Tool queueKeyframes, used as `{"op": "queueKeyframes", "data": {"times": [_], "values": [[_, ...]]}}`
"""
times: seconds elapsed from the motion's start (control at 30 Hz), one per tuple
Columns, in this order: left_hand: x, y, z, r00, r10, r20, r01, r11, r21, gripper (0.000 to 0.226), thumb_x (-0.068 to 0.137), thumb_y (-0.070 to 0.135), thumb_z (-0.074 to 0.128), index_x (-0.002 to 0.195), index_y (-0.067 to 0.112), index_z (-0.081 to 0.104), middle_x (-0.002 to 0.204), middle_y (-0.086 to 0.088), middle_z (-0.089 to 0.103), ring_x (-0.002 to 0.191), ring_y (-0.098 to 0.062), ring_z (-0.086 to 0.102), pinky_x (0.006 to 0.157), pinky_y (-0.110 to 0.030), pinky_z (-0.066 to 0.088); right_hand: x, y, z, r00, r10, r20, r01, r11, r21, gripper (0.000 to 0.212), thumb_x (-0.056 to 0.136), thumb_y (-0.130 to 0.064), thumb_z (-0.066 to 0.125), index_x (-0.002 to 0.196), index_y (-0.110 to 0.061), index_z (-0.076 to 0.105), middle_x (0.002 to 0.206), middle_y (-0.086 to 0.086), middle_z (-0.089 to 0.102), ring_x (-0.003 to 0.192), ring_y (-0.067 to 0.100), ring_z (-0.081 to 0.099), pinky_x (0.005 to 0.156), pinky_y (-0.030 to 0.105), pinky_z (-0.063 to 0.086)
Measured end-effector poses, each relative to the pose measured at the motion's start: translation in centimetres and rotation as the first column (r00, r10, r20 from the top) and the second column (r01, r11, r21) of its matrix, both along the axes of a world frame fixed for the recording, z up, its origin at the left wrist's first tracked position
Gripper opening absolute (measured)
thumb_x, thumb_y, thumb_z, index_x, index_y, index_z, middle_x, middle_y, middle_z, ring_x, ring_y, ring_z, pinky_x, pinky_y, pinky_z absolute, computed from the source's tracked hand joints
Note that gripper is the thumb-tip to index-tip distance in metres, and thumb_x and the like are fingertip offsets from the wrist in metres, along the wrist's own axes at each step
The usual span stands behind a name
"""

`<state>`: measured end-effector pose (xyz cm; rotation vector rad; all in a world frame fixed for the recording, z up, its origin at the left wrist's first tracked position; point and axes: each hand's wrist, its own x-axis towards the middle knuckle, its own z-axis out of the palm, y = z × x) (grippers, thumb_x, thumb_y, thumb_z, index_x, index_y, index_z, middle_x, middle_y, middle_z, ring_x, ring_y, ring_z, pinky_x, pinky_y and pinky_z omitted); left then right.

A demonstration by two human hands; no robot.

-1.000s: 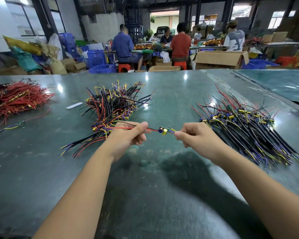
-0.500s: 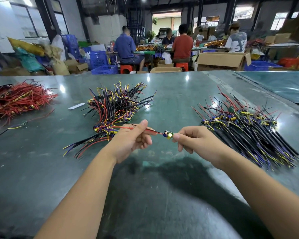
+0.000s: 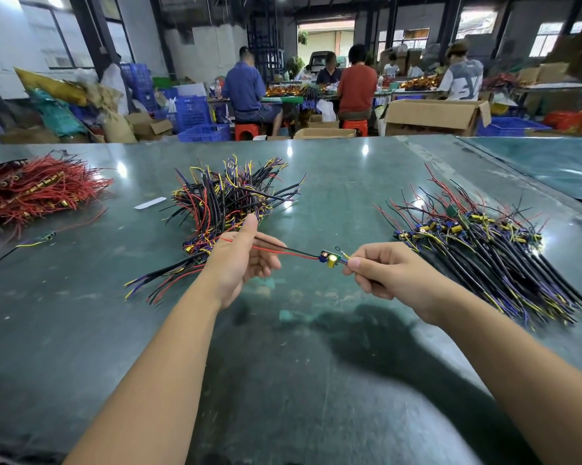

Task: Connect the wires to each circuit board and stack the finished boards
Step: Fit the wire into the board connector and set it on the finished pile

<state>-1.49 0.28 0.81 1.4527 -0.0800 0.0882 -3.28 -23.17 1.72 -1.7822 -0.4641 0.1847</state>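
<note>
A small green circuit board (image 3: 329, 259) with a yellow capacitor hangs above the table between my hands. My right hand (image 3: 388, 271) pinches the board's yellow and purple wires just right of it. Red and black wires (image 3: 282, 251) run left from the board and lie across the fingers of my left hand (image 3: 246, 263), whose thumb sticks up clear of them. Behind my left hand lies a pile of loose mixed wires (image 3: 229, 203). To the right of my right hand spreads a pile of wired boards (image 3: 484, 243).
A heap of red wires (image 3: 31, 193) lies at the far left of the green table (image 3: 282, 380), with a white strip (image 3: 150, 203) and a stray wire (image 3: 34, 242) near it. Beyond the table's far edge, people sit among cardboard boxes (image 3: 433, 117) and blue crates (image 3: 202, 132).
My left thumb has lifted off the red and black wires it was pinching. The board and my right hand have stayed nearly in place.
</note>
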Motion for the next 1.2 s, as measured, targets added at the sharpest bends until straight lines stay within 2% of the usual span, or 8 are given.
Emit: {"op": "queueKeyframes", "data": {"times": [0.27, 0.43, 0.6, 0.73, 0.83, 0.93, 1.1, 1.2], "values": [[1.0, 0.7, -0.9, 0.982, 0.161, 0.102, -0.168, 0.983, 0.071, 0.068, 0.102, 0.042, 0.030, 0.056, 0.016, 0.073, 0.030, 0.002, 0.034, 0.031, -0.008, 0.023, 0.041, -0.020, 0.021, 0.1, -0.8, 0.1, 0.955, 0.276, -0.108, -0.290, 0.946, -0.146, 0.020, 0.097, -0.011, 0.049, 0.085, -0.004, 0.063, 0.058, 0.001, 0.058, 0.040, 0.008, 0.037, 0.044, 0.015, 0.032], [1.6, 0.2, -1.2, 0.971, 0.220, 0.093, -0.219, 0.975, -0.022, 0.062, 0.103, 0.041, 0.028, 0.068, 0.010, 0.069, 0.030, 0.003, 0.032, 0.031, -0.009, 0.022, 0.045, -0.021, 0.017, 0.0, -0.5, 0.1, 0.975, 0.211, -0.077, -0.215, 0.975, -0.057, 0.019, 0.098, -0.009, 0.046, 0.088, -0.002, 0.060, 0.051, -0.005, 0.048, 0.042, 0.005, 0.032, 0.042, 0.012, 0.027], [-0.1, -0.8, -1.0, 0.991, -0.115, 0.070, 0.126, 0.976, -0.175, 0.071, 0.070, 0.078, 0.052, 0.106, 0.017, 0.062, 0.052, 0.004, 0.052, 0.043, -0.007, 0.041, 0.045, -0.018, 0.034, -0.1, 1.0, -0.4, 0.999, 0.012, 0.038, -0.015, 0.996, 0.087, 0.024, 0.099, -0.004, 0.043, 0.081, -0.006, 0.060, 0.048, -0.008, 0.039, 0.046, 0.007, 0.026, 0.043, 0.013, 0.023], [-0.9, -3.5, -1.8, 0.949, -0.308, 0.070, 0.312, 0.948, -0.067, 0.064, 0.054, 0.050, 0.085, 0.108, 0.023, 0.066, 0.081, 0.005, 0.066, 0.068, -0.008, 0.060, 0.060, -0.021, 0.050, 0.0, 1.3, -0.4, 0.997, 0.022, 0.080, -0.031, 0.994, 0.108, 0.023, 0.098, -0.004, 0.044, 0.083, -0.006, 0.061, 0.047, -0.009, 0.041, 0.044, 0.005, 0.028, 0.043, 0.013, 0.025], [-1.0, -3.9, -1.9, 0.955, -0.280, 0.095, 0.284, 0.958, -0.030, 0.021, 0.069, 0.021, 0.076, 0.090, 0.023, 0.076, 0.076, 0.002, 0.068, 0.074, -0.009, 0.062, 0.065, -0.020, 0.052, 0.0, 1.5, -0.8, 0.989, 0.018, 0.145, -0.018, 1.000, 0.000, 0.023, 0.097, -0.009, 0.049, 0.083, -0.012, 0.066, 0.048, -0.008, 0.048, 0.044, 0.006, 0.032, 0.045, 0.015, 0.027], [-1.2, -3.7, -2.0, 0.961, -0.247, 0.127, 0.242, 0.969, 0.054, 0.006, 0.072, 0.018, 0.078, 0.078, 0.019, 0.075, 0.073, -0.001, 0.067, 0.069, -0.009, 0.059, 0.064, -0.019, 0.051, -0.1, 2.0, -1.5, 0.960, -0.038, 0.278, 0.091, 0.979, -0.183, 0.025, 0.095, -0.020, 0.054, 0.074, -0.024, 0.066, 0.053, -0.008, 0.058, 0.044, 0.004, 0.036, 0.048, 0.017, 0.030], [-1.0, -3.6, -1.8, 0.984, -0.113, 0.139, 0.097, 0.988, 0.118, 0.012, 0.084, 0.010, 0.067, 0.074, 0.013, 0.070, 0.062, 0.000, 0.060, 0.059, -0.007, 0.055, 0.059, -0.018, 0.050, -0.1, 2.3, -1.7, 0.951, -0.059, 0.303, 0.171, 0.919, -0.356, 0.024, 0.095, -0.027, 0.051, 0.074, -0.026, 0.064, 0.056, -0.009, 0.061, 0.045, 0.002, 0.042, 0.048, 0.014, 0.033], [-1.1, -3.6, -1.7, 0.984, -0.166, 0.061, 0.156, 0.976, 0.153, 0.014, 0.087, 0.008, 0.063, 0.073, 0.010, 0.067, 0.057, 0.001, 0.060, 0.052, -0.007, 0.054, 0.055, -0.017, 0.047, -0.1, 1.9, -1.7, 0.927, -0.037, 0.372, 0.199, 0.892, -0.407, 0.021, 0.093, -0.024, 0.053, 0.075, -0.023, 0.062, 0.060, 0.004, 0.057, 0.050, 0.008, 0.038, 0.052, 0.025, 0.035]]}}
